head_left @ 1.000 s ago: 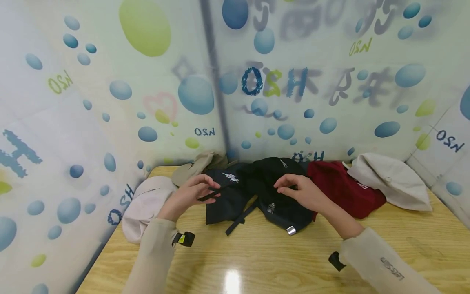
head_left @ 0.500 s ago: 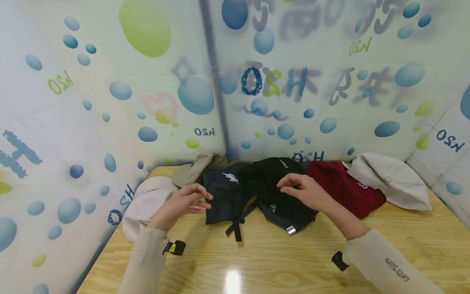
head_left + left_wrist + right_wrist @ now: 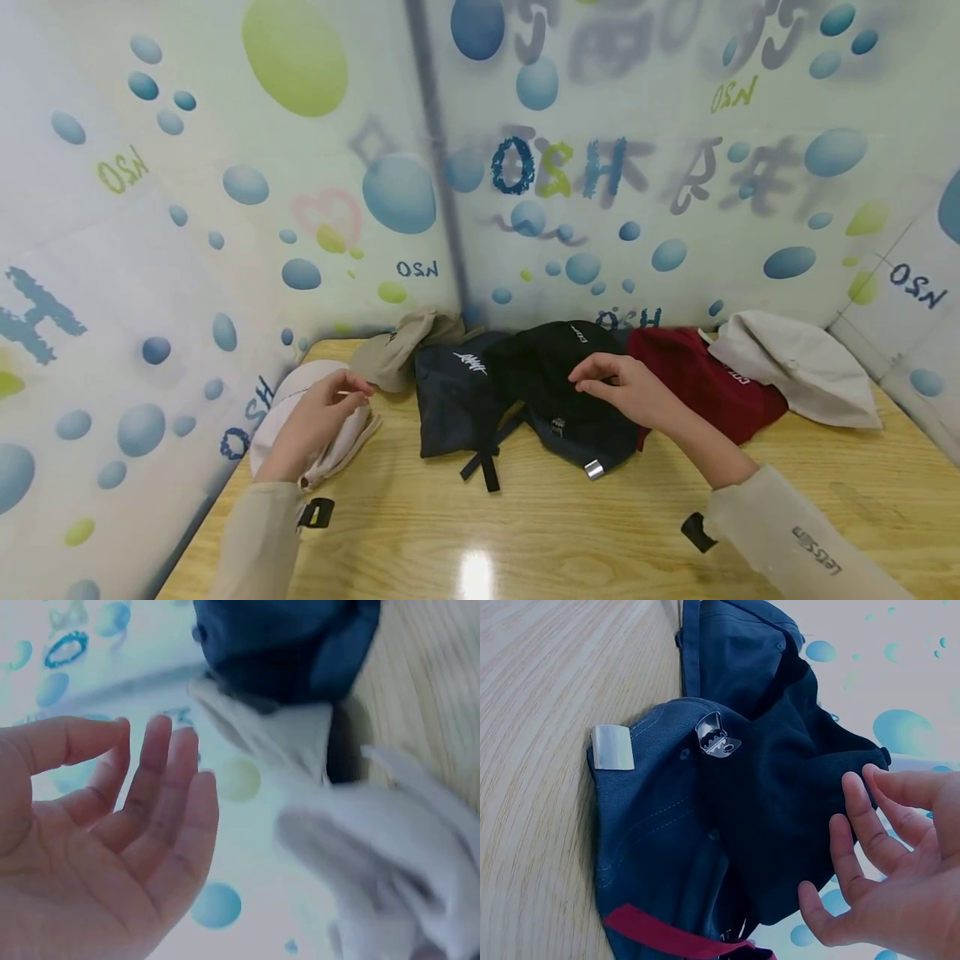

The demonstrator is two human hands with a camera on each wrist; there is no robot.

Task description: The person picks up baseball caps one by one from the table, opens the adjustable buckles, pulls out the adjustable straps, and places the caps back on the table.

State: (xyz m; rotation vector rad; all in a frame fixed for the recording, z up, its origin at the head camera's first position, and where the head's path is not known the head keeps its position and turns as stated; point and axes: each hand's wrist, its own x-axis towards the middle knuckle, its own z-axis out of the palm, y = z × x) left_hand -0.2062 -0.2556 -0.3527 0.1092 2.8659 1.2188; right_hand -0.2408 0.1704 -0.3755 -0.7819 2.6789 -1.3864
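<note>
My left hand (image 3: 311,425) hovers in front of the pale pinkish-white cap (image 3: 264,425) at the left. In the left wrist view its fingers are loosely bent with nothing between them, and the cap lies beside it, blurred. My right hand (image 3: 630,393) is over the black cap (image 3: 543,362), fingers loosely bent; whether it touches the cloth is hard to tell. Left of the black cap lies a navy cap (image 3: 450,408) with white lettering. Dark straps (image 3: 489,471) end on the table in front of them. A metal buckle (image 3: 613,748) shows on the dark cap's strap.
A khaki cap (image 3: 386,358) sits at the back left. Toward the right are a dark red cap (image 3: 697,392) and an off-white cap (image 3: 795,367). The wooden table (image 3: 570,542) meets walls (image 3: 660,192) printed with bubbles and letters.
My left hand has let go of a dark strap, which now hangs down onto the table. It has moved left to the pinkish-white cap. The right hand has shifted only slightly right.
</note>
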